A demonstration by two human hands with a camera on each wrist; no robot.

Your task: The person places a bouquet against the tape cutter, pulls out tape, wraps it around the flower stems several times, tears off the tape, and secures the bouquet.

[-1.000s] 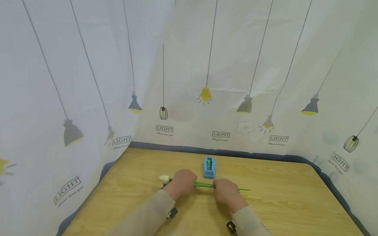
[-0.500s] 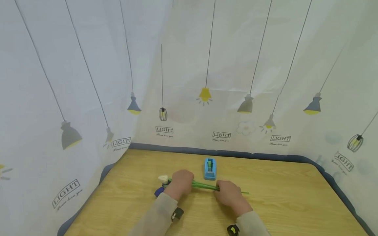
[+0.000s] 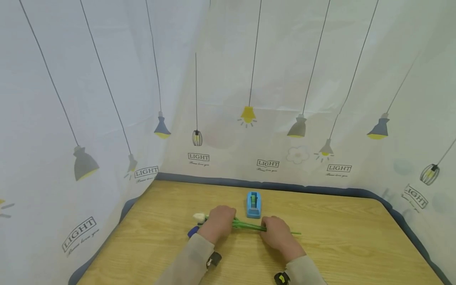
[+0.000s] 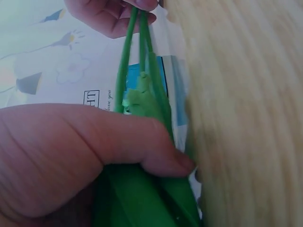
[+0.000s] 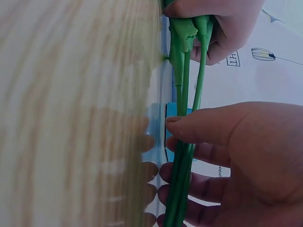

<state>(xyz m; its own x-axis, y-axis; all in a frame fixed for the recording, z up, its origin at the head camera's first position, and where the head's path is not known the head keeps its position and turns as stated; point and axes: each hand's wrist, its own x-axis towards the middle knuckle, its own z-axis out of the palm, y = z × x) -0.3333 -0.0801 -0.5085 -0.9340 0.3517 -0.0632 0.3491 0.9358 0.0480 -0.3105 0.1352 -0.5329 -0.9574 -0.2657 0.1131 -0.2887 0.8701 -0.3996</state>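
A small bunch of flowers with a white, tulip-like head [image 3: 199, 217], a dark blue head [image 3: 192, 231] and green stems [image 3: 247, 225] lies across the person's front, heads to the left. The left hand [image 3: 219, 222] grips the bunch just below the heads, its thumb across the green leaves [image 4: 137, 196] in the left wrist view. Further along, the right hand [image 3: 278, 233] holds the stems between thumb and curled fingers, as the right wrist view shows. Thin stem ends [image 3: 295, 233] stick out to its right. The left hand partly hides the flower heads.
A blue tape dispenser [image 3: 253, 205] stands on the wooden table [image 3: 342, 233], just beyond the stems. White cloth [image 3: 228, 79] printed with hanging lamps surrounds the table, with a dark blue band [image 3: 285, 186] along the back edge.
Both hands keep their hold on the flowers. The right hand has shifted slightly to the right and nearer the person. More of the dark blue head shows now.
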